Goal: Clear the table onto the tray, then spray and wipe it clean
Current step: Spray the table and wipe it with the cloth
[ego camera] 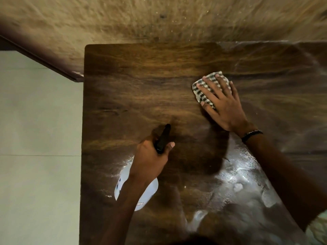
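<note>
A dark wooden table (134,89) fills the view. My left hand (150,156) grips a white spray bottle (146,193) by its black trigger head (163,138), the nozzle pointing toward the far side. My right hand (223,103) presses flat, fingers spread, on a folded black-and-white checked cloth (201,93) at the table's middle right. Wet shiny streaks (235,175) cover the near right of the tabletop. No tray is in view.
A brown textured wall (159,20) runs along the table's far edge. Pale floor tiles (35,138) lie to the left, past the table's left edge, bordered by a dark skirting (44,59).
</note>
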### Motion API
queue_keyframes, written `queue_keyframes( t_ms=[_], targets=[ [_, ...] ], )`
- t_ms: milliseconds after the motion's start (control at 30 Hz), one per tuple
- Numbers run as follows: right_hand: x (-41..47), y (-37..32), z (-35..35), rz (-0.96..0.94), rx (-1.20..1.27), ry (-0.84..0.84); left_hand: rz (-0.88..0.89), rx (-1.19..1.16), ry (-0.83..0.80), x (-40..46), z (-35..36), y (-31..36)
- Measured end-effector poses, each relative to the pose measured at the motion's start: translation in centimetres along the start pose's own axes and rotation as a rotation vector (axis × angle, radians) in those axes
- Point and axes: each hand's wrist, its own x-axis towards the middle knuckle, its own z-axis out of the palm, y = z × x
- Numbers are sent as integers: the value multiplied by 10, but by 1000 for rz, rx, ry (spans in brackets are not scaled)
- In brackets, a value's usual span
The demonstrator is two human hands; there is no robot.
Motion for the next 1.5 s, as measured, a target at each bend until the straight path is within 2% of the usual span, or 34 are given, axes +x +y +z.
queue_keyframes(
  t_ms=[200, 400, 500, 567, 633, 700, 767, 833, 900, 1033, 1100, 1167, 1233, 1333, 1433, 1500],
  targets=[
    [22, -38, 4, 33, 72, 60, -32, -42, 48, 1, 7, 1],
    [36, -115, 18, -310, 44, 30, -44, -108, 58, -4, 1, -2],
    [-7, -108, 23, -468, 57, 8, -44, -82, 67, -11, -3, -5],
    [-38, -81, 25, -493, 31, -15, -37, -55, 54, -14, -4, -9],
    [-55, -49, 23, -375, 28, -12, -47, -58, 29, -16, -2, -13],
    [-53, -33, 20, -172, 19, 6, -55, -78, 23, -20, 1, -16],
    [-35, -44, 18, 14, 61, 49, -56, -110, 29, -25, 4, -19],
    [-9, -71, 17, 119, 105, 80, -71, -138, 20, -31, 8, -23],
    [9, -102, 19, 82, 93, 73, -78, -140, 26, -36, 13, -29],
    [-13, -150, 35, -242, 51, 62, -54, -142, 57, -50, 19, -39],
    [-50, -148, 41, -347, 33, 51, -27, -136, 63, -60, 20, -45],
    [-82, -124, 43, -370, 27, 37, -24, -130, 60, -68, 21, -52],
    [-105, -90, 39, -287, 15, 25, -42, -126, 60, -77, 22, -60],
    [-110, -52, 28, -37, 11, 34, -44, -120, 51, -88, 26, -74],
    [-80, -64, 23, 202, 68, 74, -46, -119, 40, -96, 33, -86],
    [-57, -87, 23, 270, 101, 85, -39, -80, 39, -101, 39, -89]
  ],
)
